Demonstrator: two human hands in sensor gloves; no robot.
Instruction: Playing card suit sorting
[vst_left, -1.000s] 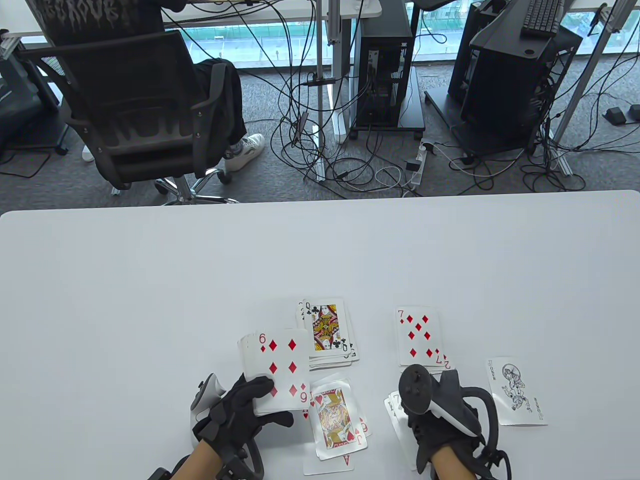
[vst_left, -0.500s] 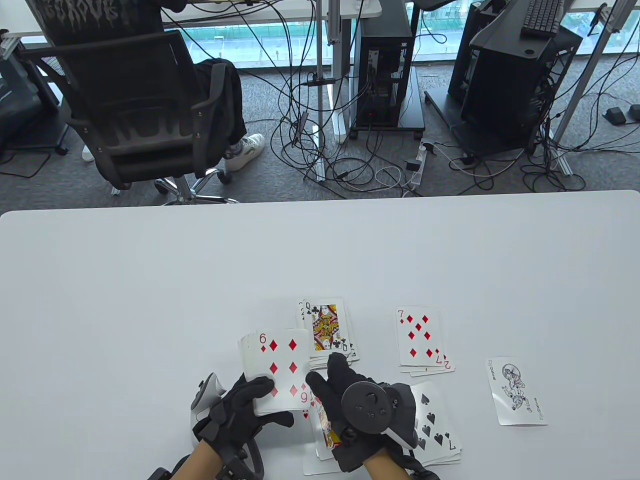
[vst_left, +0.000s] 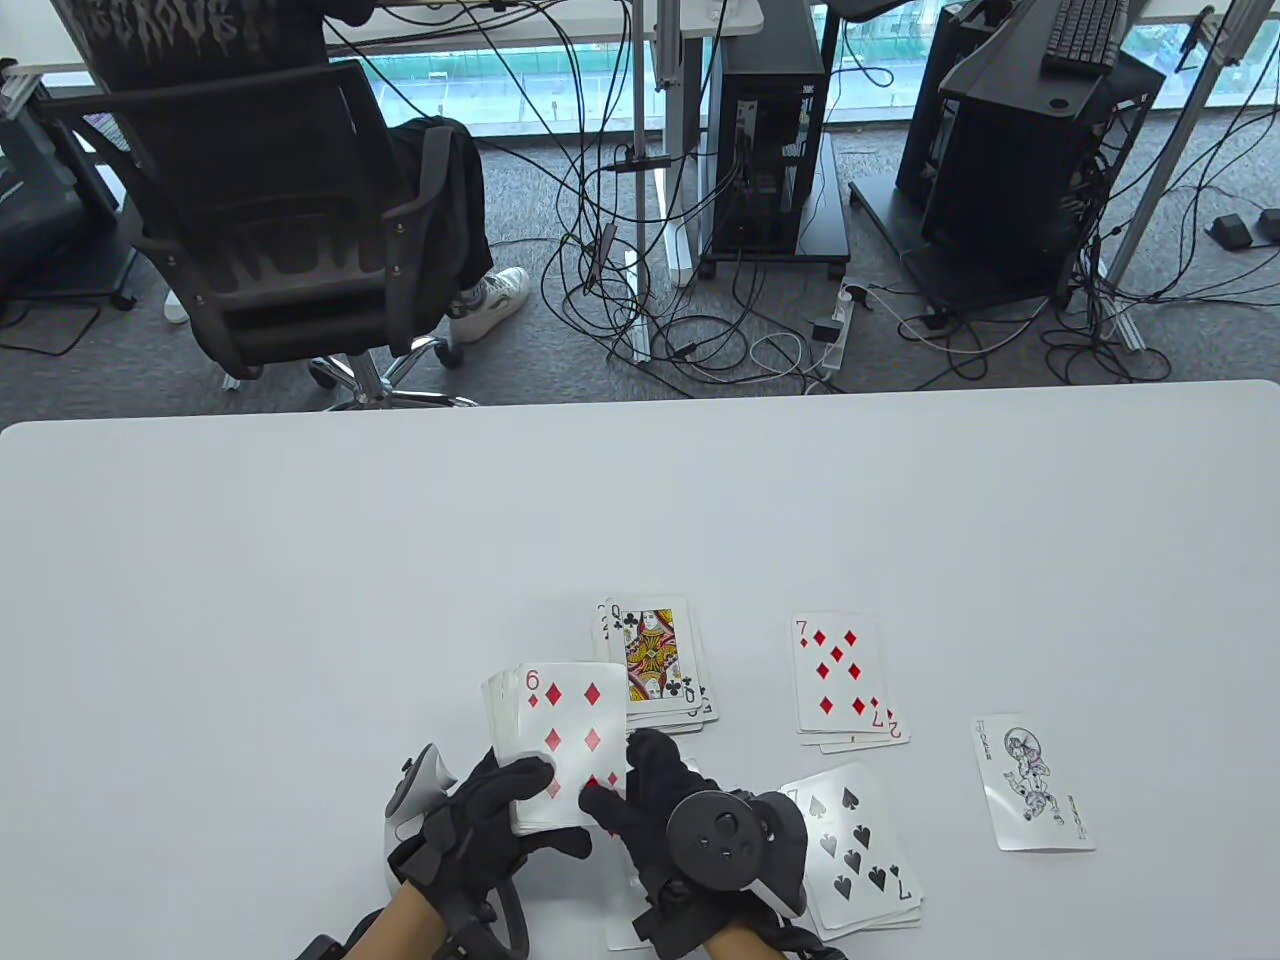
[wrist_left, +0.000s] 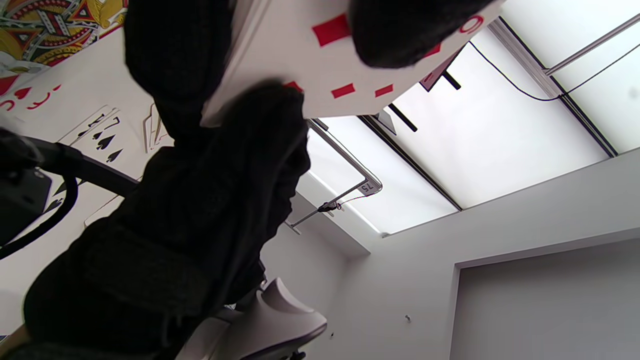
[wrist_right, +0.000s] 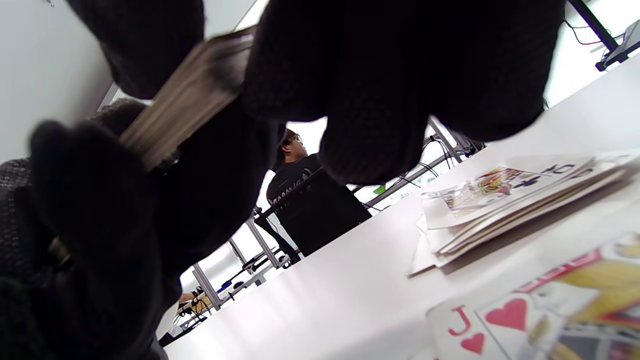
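My left hand (vst_left: 540, 800) grips a face-up deck (vst_left: 556, 745) low in the table view, with the 6 of diamonds (vst_left: 570, 715) on top. My right hand (vst_left: 625, 780) has reached across and pinches that card's near right corner between thumb and fingers. In the right wrist view the deck's edge (wrist_right: 190, 100) runs between dark glove fingers (wrist_right: 375, 100). On the table lie a clubs pile topped by a queen (vst_left: 655, 655), a diamonds pile topped by a 7 (vst_left: 838, 678) and a spades pile topped by a 7 (vst_left: 862, 845). The hearts pile, topped by a jack (wrist_right: 500, 320), is mostly hidden under my right hand.
A joker card (vst_left: 1035, 782) lies alone at the right. The white table (vst_left: 300, 560) stretches far to the left and back. Beyond its far edge are an office chair (vst_left: 270, 230) with a seated person, cables and computer towers.
My right hand left the 7 of spades on its pile at the lower right, swept left over the hearts pile and took hold of the 6 of diamonds. The deck shifted slightly right.
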